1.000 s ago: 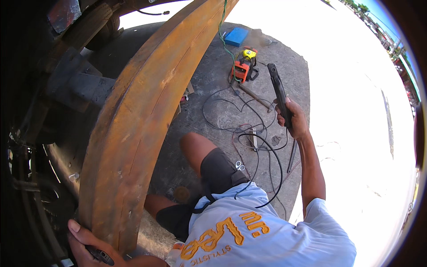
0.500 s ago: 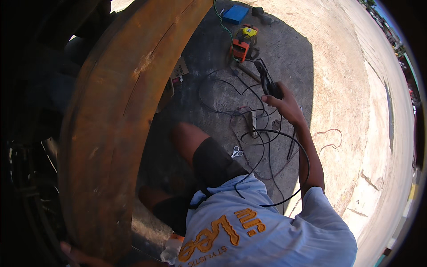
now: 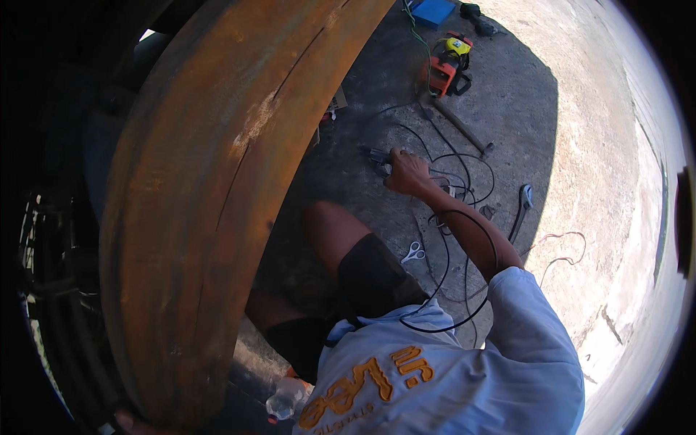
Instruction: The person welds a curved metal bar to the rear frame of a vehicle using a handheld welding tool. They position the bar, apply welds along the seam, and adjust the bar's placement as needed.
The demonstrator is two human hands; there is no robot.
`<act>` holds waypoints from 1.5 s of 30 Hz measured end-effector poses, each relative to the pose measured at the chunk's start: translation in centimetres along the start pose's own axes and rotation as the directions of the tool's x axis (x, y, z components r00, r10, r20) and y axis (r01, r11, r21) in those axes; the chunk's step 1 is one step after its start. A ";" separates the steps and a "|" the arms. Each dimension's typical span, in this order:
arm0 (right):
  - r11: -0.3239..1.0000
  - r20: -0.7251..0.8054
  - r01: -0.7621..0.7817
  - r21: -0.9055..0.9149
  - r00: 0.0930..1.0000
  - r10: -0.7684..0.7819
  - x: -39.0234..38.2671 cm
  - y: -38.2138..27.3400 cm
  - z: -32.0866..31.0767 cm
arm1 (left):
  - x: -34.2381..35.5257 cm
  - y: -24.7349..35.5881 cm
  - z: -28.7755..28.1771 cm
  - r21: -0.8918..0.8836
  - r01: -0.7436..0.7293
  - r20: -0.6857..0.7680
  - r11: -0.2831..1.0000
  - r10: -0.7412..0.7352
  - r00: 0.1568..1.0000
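Note:
My right hand (image 3: 407,172) is closed round a black clamp-like tool (image 3: 380,156), held over the shaded concrete between my knee and a rusty steel beam (image 3: 196,181). Its far end is dark and blurred, so its exact kind is unclear. Black cable (image 3: 487,308) loops round my right forearm and across my shirt. At the lower left edge, my left hand (image 3: 134,422) is at the foot of the beam; its fingers are mostly hidden and dark.
Scissors (image 3: 413,251) lie beside my knee, with a hammer (image 3: 464,127) farther off. Beyond it sit an orange-and-black machine (image 3: 441,76), a yellow tape measure (image 3: 457,46) and a blue box (image 3: 433,12). A long-handled tool (image 3: 522,210) lies right of my forearm; a clear bottle (image 3: 285,399) stands below.
My right hand has swung left toward the beam with the black tool, turning its back upward. The view has shifted, so the floor things appear farther right. My left hand remains by the beam's foot.

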State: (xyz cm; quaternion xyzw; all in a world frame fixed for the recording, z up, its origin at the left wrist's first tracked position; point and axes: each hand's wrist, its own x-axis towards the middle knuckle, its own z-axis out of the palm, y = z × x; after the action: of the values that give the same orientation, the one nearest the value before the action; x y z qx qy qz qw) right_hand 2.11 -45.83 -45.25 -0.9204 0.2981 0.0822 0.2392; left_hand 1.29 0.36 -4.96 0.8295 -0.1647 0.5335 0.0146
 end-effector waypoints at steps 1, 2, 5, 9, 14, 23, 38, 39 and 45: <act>1.000 0.022 0.002 -0.022 1.000 -0.001 1.1 -0.2 0.9 | 0.0 0.1 0.0 0.012 0.008 -0.005 1.000 -0.008 1.000; 1.000 0.044 -0.008 0.014 0.999 0.007 2.1 -0.4 1.5 | -0.1 0.3 0.0 0.023 0.018 -0.013 1.000 -0.018 1.000; 0.994 0.134 -0.071 0.084 0.989 0.059 4.2 -0.3 2.5 | -0.1 0.7 -0.2 0.068 0.118 0.017 0.991 -0.120 0.993; 0.989 0.178 -0.103 0.102 0.980 0.084 3.9 0.5 2.9 | -0.1 0.9 0.2 0.082 0.103 0.001 0.991 -0.103 0.995; 0.957 0.058 -0.156 0.245 0.988 0.146 1.3 1.5 1.7 | -0.1 1.1 0.5 0.077 0.055 -0.027 0.996 -0.053 0.998; 0.875 -0.226 -0.018 0.485 0.963 0.145 -4.7 2.9 -5.8 | -1.2 -0.5 -0.5 0.194 0.108 -0.027 0.975 -0.105 0.994; 0.976 0.227 -0.090 0.200 0.973 0.043 3.1 1.2 8.6 | -0.8 -0.6 -0.7 -0.035 0.227 0.052 0.973 -0.225 0.973; 0.980 0.257 -0.093 0.176 0.965 0.046 3.6 0.9 9.3 | -0.7 -0.4 -0.9 -0.047 0.244 0.092 0.969 -0.239 0.967; 0.986 0.323 -0.116 0.118 0.944 0.072 5.9 -0.9 11.5 | -0.6 -0.2 -1.2 0.106 0.296 0.017 0.949 -0.299 0.954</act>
State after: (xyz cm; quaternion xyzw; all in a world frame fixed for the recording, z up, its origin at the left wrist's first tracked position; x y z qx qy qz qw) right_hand 7.27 -42.56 -56.61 -0.8615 0.3042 0.2200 0.3418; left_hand 0.08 0.92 -4.97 0.8532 -0.0107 0.5192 0.0497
